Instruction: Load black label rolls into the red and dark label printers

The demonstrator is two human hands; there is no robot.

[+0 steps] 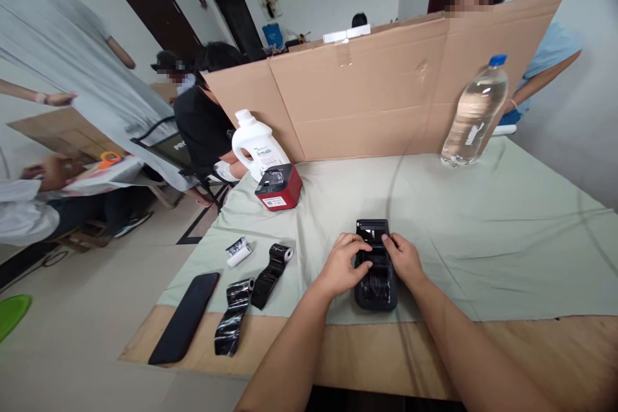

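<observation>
Black printer (376,268), a small boxy device with glossy film over its nearer half, lies on the tabletop (483,335) directly in front of the person, on a pale green cloth (483,232) close to the cloth's near edge. Its long axis runs straight away from the person, the far end carrying a raised dark slot. Both hands are on it at about the middle: the left hand (341,265) rests on the left side with fingers curled over the top, and the right hand (404,260) mirrors it on the right side, fingertips meeting near the centre line. Both are curled narrowly against the casing, neither one nearer than the other. To the left, well apart from the printer, lie a black phone (184,326), two strips of crumpled black film (234,315) and (271,273), and a small white roll (239,252). Farther back on the left stands a red and black printer (279,187) with a white label on its front, the print too small to read, and just behind it a white jug (255,143) whose label is also unreadable. A clear water bottle (476,111) with a blue cap stands at the far right, against a cardboard screen (386,90). Other people sit or stand beyond the tabletop's left side and behind the screen.
</observation>
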